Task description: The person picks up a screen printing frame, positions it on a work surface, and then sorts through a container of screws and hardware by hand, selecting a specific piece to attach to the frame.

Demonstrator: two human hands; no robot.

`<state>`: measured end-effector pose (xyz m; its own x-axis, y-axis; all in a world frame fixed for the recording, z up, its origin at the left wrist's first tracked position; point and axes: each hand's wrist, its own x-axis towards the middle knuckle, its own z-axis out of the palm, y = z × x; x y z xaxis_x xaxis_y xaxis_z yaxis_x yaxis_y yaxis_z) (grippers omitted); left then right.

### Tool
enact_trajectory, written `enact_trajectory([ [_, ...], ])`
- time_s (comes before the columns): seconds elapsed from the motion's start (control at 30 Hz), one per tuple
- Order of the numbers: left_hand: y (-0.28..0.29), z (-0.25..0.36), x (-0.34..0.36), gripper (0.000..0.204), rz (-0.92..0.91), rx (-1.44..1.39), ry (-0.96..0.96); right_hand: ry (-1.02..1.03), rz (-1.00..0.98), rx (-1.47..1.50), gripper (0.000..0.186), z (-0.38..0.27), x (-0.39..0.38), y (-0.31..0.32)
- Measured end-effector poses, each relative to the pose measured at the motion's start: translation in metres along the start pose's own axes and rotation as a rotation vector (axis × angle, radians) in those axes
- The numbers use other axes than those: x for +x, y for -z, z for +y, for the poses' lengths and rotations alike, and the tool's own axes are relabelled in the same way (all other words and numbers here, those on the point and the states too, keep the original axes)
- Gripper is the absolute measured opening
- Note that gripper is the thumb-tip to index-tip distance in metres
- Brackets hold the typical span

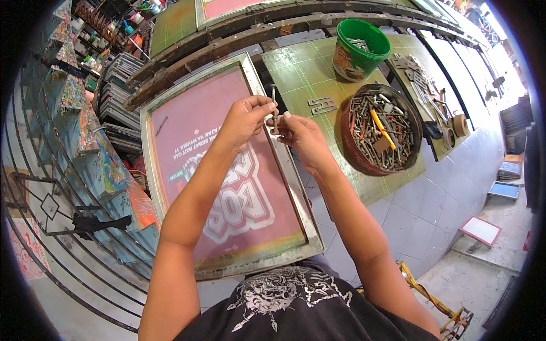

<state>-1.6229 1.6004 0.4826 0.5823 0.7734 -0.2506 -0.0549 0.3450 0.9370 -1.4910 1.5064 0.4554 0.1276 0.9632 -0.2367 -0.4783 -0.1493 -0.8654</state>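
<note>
Above the right rail of a silkscreen frame point(314, 243), my two hands meet on a slim metal bolt point(273, 92) standing roughly upright. My left hand point(244, 120) pinches it below its top end. Just beneath, the thumb and fingers of my right hand point(302, 139) close around its lower part, where fingers partly hide small metal. Under my left arm, the pink mesh point(199, 108) carries pale lettering, with a small thin metal piece point(162, 125) lying on it. Right of my hands, flat metal brackets point(322, 105) rest on the green gridded board point(296, 74).
A round tub point(354, 150) full of bolts and loose hardware sits on the board, a yellow-handled cutter point(382, 128) on top. Behind it stands a green bucket point(364, 54). Wrenches and clamps point(421, 85) lie farther right, near tape rolls point(459, 125). Metal railings point(74, 244) run at left.
</note>
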Motion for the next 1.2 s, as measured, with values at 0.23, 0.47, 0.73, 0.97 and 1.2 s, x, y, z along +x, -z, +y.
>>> enact_trajectory([
  [0.23, 0.001, -0.007, -0.072, 0.009, -0.003, -0.018, -0.151, -0.029, 0.021, 0.071, 0.021, 0.018, -0.055, -0.037],
  [0.47, -0.002, -0.002, -0.121, 0.010, 0.018, 0.002, -0.251, -0.059, 0.071, 0.172, 0.017, 0.007, -0.106, -0.069],
  [0.73, -0.007, -0.001, -0.156, 0.005, -0.009, 0.076, -0.284, 0.055, 0.107, 0.041, 0.023, 0.026, -0.131, -0.069],
  [0.97, -0.023, -0.004, -0.175, 0.010, -0.015, 0.081, -0.358, 0.058, 0.070, 0.007, 0.021, 0.024, -0.158, -0.068],
  [1.2, -0.040, -0.009, -0.184, 0.009, 0.018, 0.118, -0.390, 0.040, -0.004, 0.090, 0.020, 0.005, -0.181, -0.064],
])
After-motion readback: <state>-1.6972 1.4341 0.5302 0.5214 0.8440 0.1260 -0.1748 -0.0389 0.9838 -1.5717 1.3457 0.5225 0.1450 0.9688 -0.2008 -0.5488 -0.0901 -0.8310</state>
